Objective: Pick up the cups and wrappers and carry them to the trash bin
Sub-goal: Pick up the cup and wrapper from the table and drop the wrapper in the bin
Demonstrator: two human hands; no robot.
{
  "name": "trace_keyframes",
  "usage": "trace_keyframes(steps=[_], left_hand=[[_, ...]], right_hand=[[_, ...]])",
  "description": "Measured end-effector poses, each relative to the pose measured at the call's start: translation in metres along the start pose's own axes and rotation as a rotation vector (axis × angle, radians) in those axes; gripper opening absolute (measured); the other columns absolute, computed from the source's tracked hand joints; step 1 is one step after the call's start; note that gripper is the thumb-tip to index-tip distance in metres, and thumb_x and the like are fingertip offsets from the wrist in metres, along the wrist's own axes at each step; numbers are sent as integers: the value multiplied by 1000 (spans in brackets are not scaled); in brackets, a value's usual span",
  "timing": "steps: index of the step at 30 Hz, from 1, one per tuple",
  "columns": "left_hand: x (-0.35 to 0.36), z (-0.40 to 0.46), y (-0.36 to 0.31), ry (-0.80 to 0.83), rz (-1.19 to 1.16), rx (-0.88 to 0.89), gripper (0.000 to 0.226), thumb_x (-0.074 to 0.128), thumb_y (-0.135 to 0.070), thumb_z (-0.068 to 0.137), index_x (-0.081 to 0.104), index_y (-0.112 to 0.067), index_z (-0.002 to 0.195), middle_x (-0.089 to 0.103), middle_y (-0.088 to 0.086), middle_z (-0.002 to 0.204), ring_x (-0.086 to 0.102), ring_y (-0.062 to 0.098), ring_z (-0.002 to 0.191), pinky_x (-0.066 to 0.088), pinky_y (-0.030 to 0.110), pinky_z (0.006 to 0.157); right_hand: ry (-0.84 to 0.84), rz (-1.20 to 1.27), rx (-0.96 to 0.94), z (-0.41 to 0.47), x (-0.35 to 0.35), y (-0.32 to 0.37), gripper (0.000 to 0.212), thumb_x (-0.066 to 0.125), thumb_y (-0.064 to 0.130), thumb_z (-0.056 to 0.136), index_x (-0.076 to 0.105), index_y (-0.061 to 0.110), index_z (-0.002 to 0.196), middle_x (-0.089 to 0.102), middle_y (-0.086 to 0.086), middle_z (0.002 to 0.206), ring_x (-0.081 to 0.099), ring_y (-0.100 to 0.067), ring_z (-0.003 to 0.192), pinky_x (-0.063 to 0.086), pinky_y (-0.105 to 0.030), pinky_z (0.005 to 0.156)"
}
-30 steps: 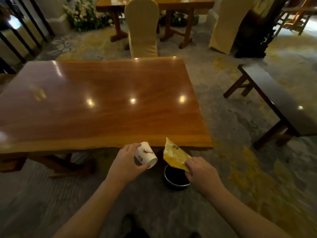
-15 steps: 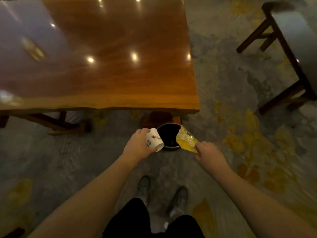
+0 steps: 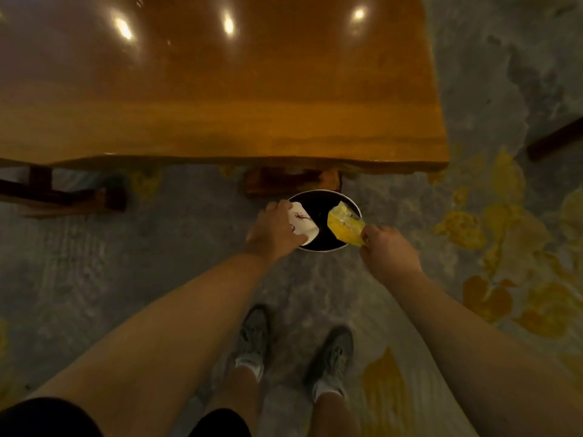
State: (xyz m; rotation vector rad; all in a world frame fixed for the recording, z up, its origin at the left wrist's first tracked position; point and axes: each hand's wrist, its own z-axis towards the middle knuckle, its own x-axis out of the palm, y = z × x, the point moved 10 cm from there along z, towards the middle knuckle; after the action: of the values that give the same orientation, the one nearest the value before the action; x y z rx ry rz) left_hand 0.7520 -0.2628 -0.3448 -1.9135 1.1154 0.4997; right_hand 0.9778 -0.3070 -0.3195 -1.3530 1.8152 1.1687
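A round black trash bin (image 3: 318,247) with a pale rim stands on the carpet just in front of the table's near edge. My left hand (image 3: 273,231) holds a white paper cup (image 3: 302,223) with a red print, tipped over the bin's left side. My right hand (image 3: 388,252) pinches a yellow wrapper (image 3: 345,227) by one corner, and the wrapper hangs over the bin's right side. Both items are above the dark opening.
The large glossy wooden table (image 3: 220,99) fills the top of the view, with its dark legs (image 3: 293,182) right behind the bin. A dark bench leg (image 3: 555,140) shows at the right edge. My feet in grey shoes (image 3: 252,339) stand on the patterned carpet below.
My view has tilted down and closer. Both hands have moved forward and lower, bringing the cup and the wrapper from beside the bin to over its opening.
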Motion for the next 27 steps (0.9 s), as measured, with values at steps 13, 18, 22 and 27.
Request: trace_keyframes(steps=[13,18,22,27], left_hand=[[72,95,37,31,75,-42,98,90,-50,57,41,-24,137,45,7,138,51,34,122,50,50,91],[64,86,39,13,105,15,78,85,-49,67,49,-24,132,53,3,132,55,28,117,53,49,88],[41,62,33,-28,139,126,38,72,-40,84,63,-23,117,66,2,115,62,23,103,56,42,78],[-10,7,15,-26,184,208,14,67,-36,88,67,-24,95,65,2,99,62,24,92,51,38,72]], right_hand=[[98,-12,95,85,105,-24,30,58,17,85,59,11,115,63,-14,111,57,-38,105,49,-41,76],[90,-2,34,80,104,-7,31,60,24,88,58,12,117,63,-12,109,57,-35,104,53,-44,77],[39,-24,-23,65,80,21,29,56,28,93,60,13,116,62,-10,104,59,-33,97,55,-43,71],[-16,7,-93,24,21,63,19,55,26,92,64,13,104,62,-9,95,60,-32,87,50,-38,60]])
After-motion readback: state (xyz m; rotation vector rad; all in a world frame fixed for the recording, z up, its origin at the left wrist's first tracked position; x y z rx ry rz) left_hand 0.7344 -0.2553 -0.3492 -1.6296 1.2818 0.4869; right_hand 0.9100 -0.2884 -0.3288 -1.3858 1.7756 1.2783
